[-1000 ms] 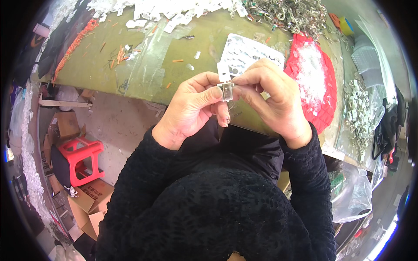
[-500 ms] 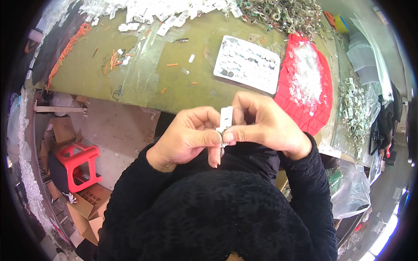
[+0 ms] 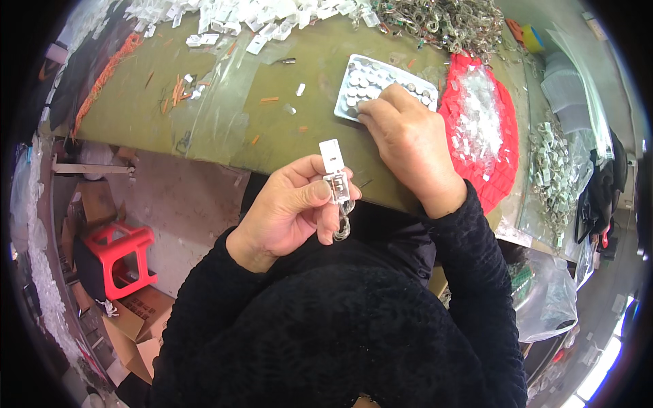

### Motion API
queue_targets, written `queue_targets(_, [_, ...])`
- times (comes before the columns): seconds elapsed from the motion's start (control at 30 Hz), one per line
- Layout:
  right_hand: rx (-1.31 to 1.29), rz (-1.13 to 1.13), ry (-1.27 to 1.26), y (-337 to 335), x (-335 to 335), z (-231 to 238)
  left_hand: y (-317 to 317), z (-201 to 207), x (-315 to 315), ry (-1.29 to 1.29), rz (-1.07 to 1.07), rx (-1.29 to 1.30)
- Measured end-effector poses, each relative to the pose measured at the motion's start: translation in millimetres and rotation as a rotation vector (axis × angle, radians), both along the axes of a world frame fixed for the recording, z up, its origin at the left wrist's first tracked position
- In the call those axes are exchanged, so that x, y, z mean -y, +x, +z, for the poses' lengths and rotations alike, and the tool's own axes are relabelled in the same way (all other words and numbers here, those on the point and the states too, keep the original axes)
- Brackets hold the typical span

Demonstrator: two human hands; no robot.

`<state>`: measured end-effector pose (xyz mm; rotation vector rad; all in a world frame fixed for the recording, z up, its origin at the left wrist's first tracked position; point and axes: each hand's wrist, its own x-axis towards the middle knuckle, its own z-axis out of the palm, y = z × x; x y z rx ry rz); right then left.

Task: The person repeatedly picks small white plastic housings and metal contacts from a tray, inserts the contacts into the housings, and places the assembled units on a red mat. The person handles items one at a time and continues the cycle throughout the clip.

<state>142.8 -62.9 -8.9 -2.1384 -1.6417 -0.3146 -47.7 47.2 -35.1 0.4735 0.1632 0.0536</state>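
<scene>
Between the thumb and fingers of my left hand is a small white plastic battery case, its lid tipped up and its inside showing. A looped clear wire hangs from the case below my fingers. My right hand reaches over the near edge of a white tray of round, silvery button cells. Its fingers are bent down and drawn together among the cells; whatever lies between the fingertips is hidden.
Right of the tray, a red cloth bears small clear plastic pieces. White cases and coiled wires are heaped along the table's far side. A red stool stands at lower left beside a cardboard box.
My right hand has left the case and moved up and right to the tray. The left hand keeps hold of the case, now held slightly further left with its open inside visible.
</scene>
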Motion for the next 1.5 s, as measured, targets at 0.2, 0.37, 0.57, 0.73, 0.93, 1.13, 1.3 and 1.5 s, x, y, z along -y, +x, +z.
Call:
queue_targets(0.2, [-0.157, 0.044, 0.031, -2, -2, 15, 4, -1, -2, 0.010, 0.056, -0.009])
queue_targets(0.37, [-0.443, 0.299, 0.134, -22, 16, 34, 2, -1, 0, -0.054, 0.053, -0.020])
queue_targets(0.57, [-0.396, 0.391, 0.077, -37, 25, 40, -2, 2, 7, -0.018, 0.021, -0.024])
queue_targets(0.73, [-0.773, 0.409, -0.065, -39, 33, 48, -9, 6, 18, 0.020, 0.018, -0.065])
queue_targets(0.93, [-1.054, 0.231, -0.266, -36, 44, 54, -15, 6, 24, 0.179, -0.093, -0.095])
queue_targets(1.13, [-0.937, 0.371, -0.165, -40, 59, 46, -12, 5, 28, 0.115, -0.147, -0.107])
queue_targets(1.3, [-0.786, 0.327, 0.088, -52, 70, 39, -10, 8, 26, 0.097, -0.213, -0.048])
queue_targets(1.5, [-0.470, 0.296, 0.352, -70, 79, 21, -4, 7, 29, 0.185, -0.126, -0.059])
